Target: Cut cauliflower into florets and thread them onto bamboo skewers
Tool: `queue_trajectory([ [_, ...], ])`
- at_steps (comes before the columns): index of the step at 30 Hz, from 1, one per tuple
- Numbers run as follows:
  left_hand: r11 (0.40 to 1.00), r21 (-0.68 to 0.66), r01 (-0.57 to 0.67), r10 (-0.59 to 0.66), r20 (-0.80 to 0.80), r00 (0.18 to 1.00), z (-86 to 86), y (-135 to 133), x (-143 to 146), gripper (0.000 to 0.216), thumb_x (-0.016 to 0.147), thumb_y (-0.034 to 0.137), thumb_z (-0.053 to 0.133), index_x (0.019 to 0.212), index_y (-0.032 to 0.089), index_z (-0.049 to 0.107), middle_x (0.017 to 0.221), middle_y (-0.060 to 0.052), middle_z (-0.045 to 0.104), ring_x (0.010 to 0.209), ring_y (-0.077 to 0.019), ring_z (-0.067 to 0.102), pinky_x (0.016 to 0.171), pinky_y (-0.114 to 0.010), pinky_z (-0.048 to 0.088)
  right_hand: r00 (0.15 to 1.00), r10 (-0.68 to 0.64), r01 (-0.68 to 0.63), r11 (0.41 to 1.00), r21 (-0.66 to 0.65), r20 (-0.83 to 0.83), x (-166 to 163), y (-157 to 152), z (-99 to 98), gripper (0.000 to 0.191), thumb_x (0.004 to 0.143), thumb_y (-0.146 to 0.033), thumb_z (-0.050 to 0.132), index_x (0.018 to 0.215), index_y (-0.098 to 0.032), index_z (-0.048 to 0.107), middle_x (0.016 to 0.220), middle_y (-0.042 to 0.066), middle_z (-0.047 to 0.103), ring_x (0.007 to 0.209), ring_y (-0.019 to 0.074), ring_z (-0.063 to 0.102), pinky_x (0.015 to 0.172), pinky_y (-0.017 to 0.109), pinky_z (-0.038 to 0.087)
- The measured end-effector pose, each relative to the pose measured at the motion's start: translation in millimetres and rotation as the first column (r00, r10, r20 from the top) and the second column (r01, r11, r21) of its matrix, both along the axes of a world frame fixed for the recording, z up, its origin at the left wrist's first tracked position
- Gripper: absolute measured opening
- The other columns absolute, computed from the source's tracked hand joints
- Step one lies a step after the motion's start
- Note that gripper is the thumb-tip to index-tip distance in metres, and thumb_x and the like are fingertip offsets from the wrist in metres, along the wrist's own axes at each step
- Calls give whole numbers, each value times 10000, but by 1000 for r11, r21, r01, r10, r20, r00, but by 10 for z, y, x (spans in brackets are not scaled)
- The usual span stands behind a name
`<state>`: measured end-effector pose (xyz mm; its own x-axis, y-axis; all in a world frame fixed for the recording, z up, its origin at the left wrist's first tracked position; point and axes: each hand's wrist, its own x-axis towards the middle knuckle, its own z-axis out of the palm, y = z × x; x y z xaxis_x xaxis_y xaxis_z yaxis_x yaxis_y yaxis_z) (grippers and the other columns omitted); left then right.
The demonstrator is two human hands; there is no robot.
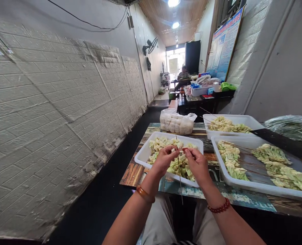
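Both of my hands meet above a white plastic tub [143, 162] of loose cauliflower florets [159, 144]. A long thin skewer [180, 185] stands nearly upright at the fingertips, its lower end hanging below the table edge. Fingers pinched together, my left hand [164, 159] grips the skewer. My right hand [197, 164] is closed in a pinch on a small cauliflower floret [181, 152] beside it. The fingers partly cover the floret, so whether the skewer pierces it cannot be seen.
Right of me, a white tray [232, 182] holds skewered cauliflower [231, 160]; another tub [245, 119] with skewers stands behind it. A bag of pale round food [177, 123] sits beyond the near tub. A dark flat bar [275, 143] overhangs the right tray. A person [184, 73] sits farther back.
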<state>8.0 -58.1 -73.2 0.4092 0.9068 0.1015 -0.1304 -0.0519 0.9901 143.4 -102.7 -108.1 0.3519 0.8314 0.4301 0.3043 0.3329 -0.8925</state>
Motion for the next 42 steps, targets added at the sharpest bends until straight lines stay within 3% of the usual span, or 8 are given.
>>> queue_trajectory([
  [7,968,250,4,59,-243,968,-6,7,49,261,728,401,654,760,143,673,687,-4,555,633,-114,444,578,-234,321,998,44,-43,999,-22,43,23,37,57,266,795,-408,604,904,-192,715,961,77,675,875,220,612,762,345,480],
  [11,926,376,28,118,-359,926,-10,-13,82,211,773,321,592,818,137,686,766,-29,610,690,-130,489,616,-238,354,944,120,-155,984,-92,-308,-16,21,65,324,723,-444,674,904,-179,719,913,60,701,852,216,623,765,331,471],
  [14,902,424,76,130,-437,890,34,-80,93,210,795,285,554,829,131,691,770,-35,628,709,-136,510,641,-243,368,775,129,-247,963,-109,-619,-51,6,115,302,587,-401,785,796,-192,719,819,22,712,799,186,626,724,282,456],
  [18,878,463,125,144,-503,852,89,-157,83,220,811,263,525,870,142,699,809,-35,654,747,-146,544,673,-245,387,661,84,-264,956,-127,-746,-78,-2,176,267,482,-356,836,613,-198,665,672,-7,675,678,149,596,607,245,415],
  [25,895,430,115,139,-515,846,65,-221,62,212,803,268,528,807,145,701,770,-27,635,738,-145,532,691,-248,384,590,68,-258,960,-108,-805,-28,91,180,270,494,-317,846,660,-209,663,682,-28,665,611,110,550,525,226,359],
  [30,933,293,208,-24,-525,851,59,-307,-70,188,769,293,580,777,143,693,681,0,579,649,-117,462,602,-230,333,534,125,-290,956,-42,-836,107,155,346,278,511,-293,849,693,-211,656,675,-29,642,565,103,528,468,217,360],
  [37,983,42,177,-155,-323,934,151,-212,-478,296,760,420,635,844,136,645,673,-15,585,621,-111,487,582,-228,342,341,271,-401,908,121,-900,324,103,560,265,582,-254,855,759,-220,661,815,-38,668,691,98,595,595,225,489],
  [42,979,49,196,-174,-291,941,117,-102,-579,310,781,441,624,862,142,636,736,-34,612,688,-123,525,627,-232,378,344,295,-382,911,155,-891,331,112,543,209,635,-242,831,765,-215,669,830,-41,662,717,92,601,605,211,493],
])
